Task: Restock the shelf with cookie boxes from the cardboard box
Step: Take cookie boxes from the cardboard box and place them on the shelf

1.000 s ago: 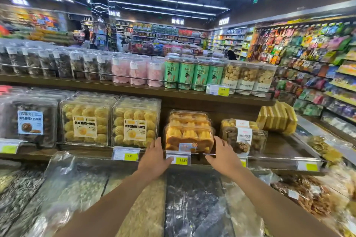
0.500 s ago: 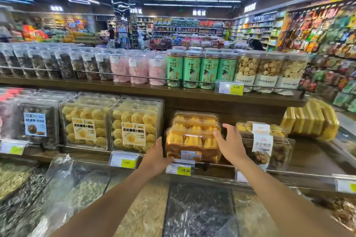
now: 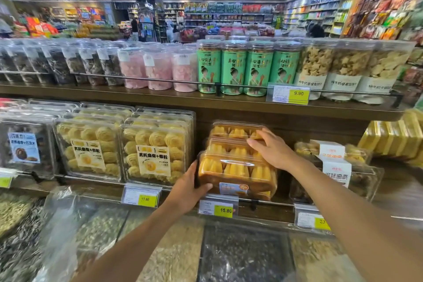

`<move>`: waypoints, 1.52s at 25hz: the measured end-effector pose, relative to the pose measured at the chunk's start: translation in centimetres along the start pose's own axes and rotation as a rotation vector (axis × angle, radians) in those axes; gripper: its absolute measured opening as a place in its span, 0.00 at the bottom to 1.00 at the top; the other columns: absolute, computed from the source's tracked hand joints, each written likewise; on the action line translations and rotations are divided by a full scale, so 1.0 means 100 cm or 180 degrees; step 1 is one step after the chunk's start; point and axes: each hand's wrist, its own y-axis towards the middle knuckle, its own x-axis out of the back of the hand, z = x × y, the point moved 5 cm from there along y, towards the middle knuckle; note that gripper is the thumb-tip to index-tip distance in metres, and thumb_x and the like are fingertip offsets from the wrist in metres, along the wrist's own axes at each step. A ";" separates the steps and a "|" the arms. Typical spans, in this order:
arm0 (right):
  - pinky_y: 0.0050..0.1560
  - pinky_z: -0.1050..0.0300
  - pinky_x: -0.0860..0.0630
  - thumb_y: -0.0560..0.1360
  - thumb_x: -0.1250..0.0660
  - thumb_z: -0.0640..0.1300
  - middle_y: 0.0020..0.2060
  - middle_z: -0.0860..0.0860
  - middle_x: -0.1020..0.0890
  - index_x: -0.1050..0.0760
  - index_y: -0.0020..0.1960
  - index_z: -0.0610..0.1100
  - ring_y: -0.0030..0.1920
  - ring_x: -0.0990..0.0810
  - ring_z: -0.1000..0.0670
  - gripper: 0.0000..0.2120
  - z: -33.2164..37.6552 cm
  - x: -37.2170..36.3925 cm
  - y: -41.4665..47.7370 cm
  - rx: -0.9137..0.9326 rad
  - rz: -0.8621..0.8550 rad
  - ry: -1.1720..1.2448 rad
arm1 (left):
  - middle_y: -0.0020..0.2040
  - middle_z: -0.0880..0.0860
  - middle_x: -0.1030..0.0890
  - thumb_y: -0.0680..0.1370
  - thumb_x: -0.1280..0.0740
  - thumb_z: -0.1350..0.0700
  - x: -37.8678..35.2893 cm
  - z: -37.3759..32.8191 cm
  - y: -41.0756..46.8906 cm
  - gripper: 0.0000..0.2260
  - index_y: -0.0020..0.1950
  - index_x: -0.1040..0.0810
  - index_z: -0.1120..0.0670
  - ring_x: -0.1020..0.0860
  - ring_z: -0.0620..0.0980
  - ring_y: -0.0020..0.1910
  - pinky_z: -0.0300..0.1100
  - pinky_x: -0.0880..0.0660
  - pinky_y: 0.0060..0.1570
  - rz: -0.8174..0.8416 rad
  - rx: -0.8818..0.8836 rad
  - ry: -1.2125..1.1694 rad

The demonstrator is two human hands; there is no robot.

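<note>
1. Closest to me: bulk bins (image 3: pixel 174 254) of loose snacks under plastic, right below the shelf lip. Both arms reach across them, so I'd guess there's nothing to lean on w/o squashing stuff.
2. A rail (image 3: pixel 279 202) w/ a price tag (image 3: pixel 223 210) runs along the front edge of the shelf (image 3: pixel 400 190). It prob stops boxes sliding off, but a box has to go over it, not straight in.
3. Left hand (image 3: pixel 187 186) is curled round the lower-left corner of the front cookie box (image 3: pixel 235 174), thumb up its side. Looks to me like it's squaring the box up just behind the rail.
4. Right hand (image 3: pixel 272 151) lies on top, fingers fairly straight across the lids, pinching nothing. My guess: it's pressing the stack (image 3: pixel 235 131) down so it doesn't tip.
5. Tight slot. Yellow cookie packs (image 3: pixel 155 151) are just beside it on the left and white-label boxes (image 3: pixel 336 167) on the right, so not much sideways room.
6. The upper shelf (image 3: pixel 137 98) w/ green canisters (image 3: pixel 233 68) sits overhead and caps how high the stack can go.
7. Cardboard box isn't in view, so idk where it is. The aisles further back are too blurry to read.
</note>
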 end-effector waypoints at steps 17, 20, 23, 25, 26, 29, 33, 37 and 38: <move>0.73 0.47 0.32 0.64 0.20 0.59 0.74 0.58 0.38 0.55 0.82 0.60 0.74 0.35 0.51 0.59 -0.021 -0.040 -0.061 -0.0391 -0.0231 0.2362 | 0.52 0.44 0.16 0.78 0.32 0.35 0.016 -0.008 -0.003 0.23 0.67 0.24 0.47 0.19 0.46 0.47 0.42 0.23 0.43 -0.0655 0.0118 0.0843; 0.75 0.42 0.34 0.61 0.20 0.63 0.80 0.55 0.42 0.56 0.81 0.62 0.77 0.37 0.47 0.61 -0.024 -0.041 -0.060 -0.0451 -0.0278 0.2042 | 0.56 0.46 0.21 0.73 0.33 0.30 0.041 -0.019 -0.015 0.26 0.62 0.26 0.46 0.22 0.48 0.51 0.44 0.23 0.44 -0.1541 -0.0341 0.1699; 0.73 0.42 0.34 0.63 0.20 0.61 0.80 0.52 0.41 0.56 0.81 0.61 0.77 0.36 0.46 0.60 -0.023 -0.035 -0.059 -0.0462 -0.0326 0.2119 | 0.78 0.54 0.33 0.69 0.34 0.26 0.067 -0.020 -0.010 0.42 0.77 0.33 0.48 0.34 0.58 0.77 0.60 0.33 0.72 -0.1939 -0.0861 0.2114; 0.72 0.44 0.33 0.61 0.21 0.62 0.80 0.52 0.40 0.55 0.82 0.60 0.76 0.36 0.46 0.61 -0.017 -0.034 -0.057 -0.0420 -0.0248 0.2148 | 0.86 0.54 0.50 0.68 0.37 0.22 0.082 -0.011 -0.004 0.52 0.84 0.47 0.46 0.53 0.58 0.85 0.69 0.50 0.77 -0.1767 -0.0601 0.2214; 0.71 0.45 0.33 0.59 0.21 0.63 0.79 0.52 0.39 0.55 0.82 0.59 0.76 0.35 0.47 0.61 -0.015 -0.034 -0.056 -0.0397 -0.0225 0.2162 | 0.86 0.52 0.55 0.67 0.37 0.21 0.089 -0.007 -0.001 0.55 0.85 0.53 0.46 0.58 0.57 0.85 0.71 0.53 0.76 -0.1655 -0.0427 0.2192; 0.70 0.48 0.32 0.56 0.22 0.65 0.78 0.52 0.37 0.53 0.82 0.58 0.72 0.33 0.50 0.63 -0.010 -0.036 -0.053 -0.0414 -0.0226 0.2236 | 0.86 0.48 0.58 0.67 0.35 0.21 0.101 -0.002 0.005 0.57 0.85 0.59 0.45 0.62 0.55 0.84 0.75 0.49 0.76 -0.1386 -0.0219 0.2283; 0.68 0.48 0.31 0.60 0.22 0.61 0.78 0.52 0.36 0.51 0.82 0.58 0.70 0.32 0.51 0.59 0.000 -0.039 -0.049 -0.0332 -0.0166 0.2358 | 0.86 0.49 0.53 0.67 0.33 0.23 0.111 -0.006 0.005 0.55 0.85 0.55 0.44 0.60 0.55 0.84 0.69 0.39 0.76 -0.1295 -0.0190 0.2238; 0.71 0.44 0.30 0.58 0.21 0.64 0.78 0.51 0.36 0.52 0.82 0.59 0.74 0.33 0.47 0.61 0.000 -0.046 -0.046 -0.0392 -0.0045 0.2357 | 0.86 0.49 0.56 0.68 0.32 0.24 0.108 -0.001 0.003 0.57 0.85 0.59 0.45 0.63 0.55 0.84 0.64 0.37 0.76 -0.1156 -0.0219 0.2324; 0.72 0.43 0.31 0.56 0.21 0.65 0.78 0.51 0.37 0.53 0.82 0.60 0.74 0.33 0.47 0.63 -0.001 -0.046 -0.045 -0.0381 -0.0011 0.2355 | 0.86 0.50 0.56 0.68 0.32 0.24 0.108 -0.001 0.002 0.57 0.85 0.60 0.45 0.63 0.55 0.84 0.64 0.38 0.77 -0.1152 -0.0243 0.2323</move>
